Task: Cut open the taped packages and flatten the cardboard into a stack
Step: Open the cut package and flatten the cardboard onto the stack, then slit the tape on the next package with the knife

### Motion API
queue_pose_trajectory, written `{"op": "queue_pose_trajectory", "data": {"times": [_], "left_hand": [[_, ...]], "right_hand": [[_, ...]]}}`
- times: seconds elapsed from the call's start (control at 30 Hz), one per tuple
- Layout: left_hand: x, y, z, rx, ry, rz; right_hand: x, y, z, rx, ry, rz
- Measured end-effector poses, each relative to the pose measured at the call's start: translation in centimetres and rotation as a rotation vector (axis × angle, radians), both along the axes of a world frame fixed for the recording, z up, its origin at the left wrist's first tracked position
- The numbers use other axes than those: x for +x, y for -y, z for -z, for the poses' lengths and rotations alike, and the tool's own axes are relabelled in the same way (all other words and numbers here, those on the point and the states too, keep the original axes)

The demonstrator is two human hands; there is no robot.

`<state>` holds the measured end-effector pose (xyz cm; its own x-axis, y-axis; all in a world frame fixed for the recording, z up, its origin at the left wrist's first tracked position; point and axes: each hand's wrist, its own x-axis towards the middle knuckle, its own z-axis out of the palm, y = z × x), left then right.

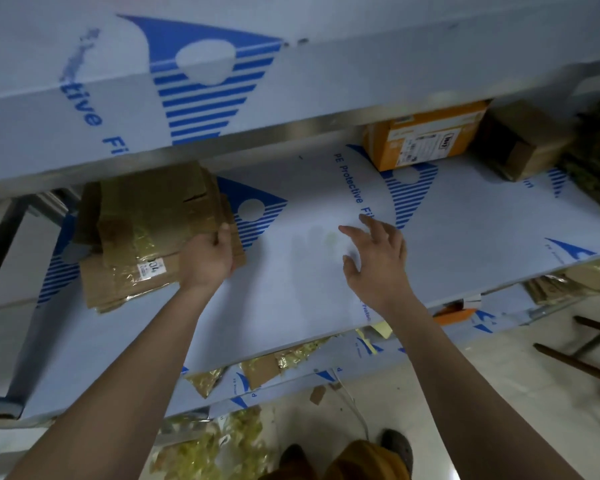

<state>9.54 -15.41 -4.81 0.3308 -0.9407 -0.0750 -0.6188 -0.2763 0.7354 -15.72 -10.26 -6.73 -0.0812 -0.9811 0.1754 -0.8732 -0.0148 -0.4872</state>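
A stack of flattened brown cardboard (142, 233) with shiny tape strips and a small white label lies on the left of the film-covered shelf (465, 223). My left hand (210, 256) grips the stack's right edge, fingers curled over it. Over the bare middle of the shelf hovers my right hand (378, 256), empty, with its fingers spread. An orange taped package (425, 136) with a white shipping label stands at the back right. Beside it, further right, sits a brown cardboard box (523, 147).
An upper shelf (118, 109) overhangs the back of the work surface. Cardboard scraps and crumpled tape (257, 368) lie on the lower shelf and on the floor. A dark wooden stool frame (582, 358) stands at the right. My shoe (397, 445) shows below.
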Motion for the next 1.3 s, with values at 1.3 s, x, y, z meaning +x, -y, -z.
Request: {"op": "queue_pose_trajectory", "data": {"times": [1.3], "left_hand": [[-38.7, 7.0, -0.5, 0.058, 0.476, 0.675]], "right_hand": [[-37.2, 11.8, -3.1, 0.27, -0.125, -0.007]]}}
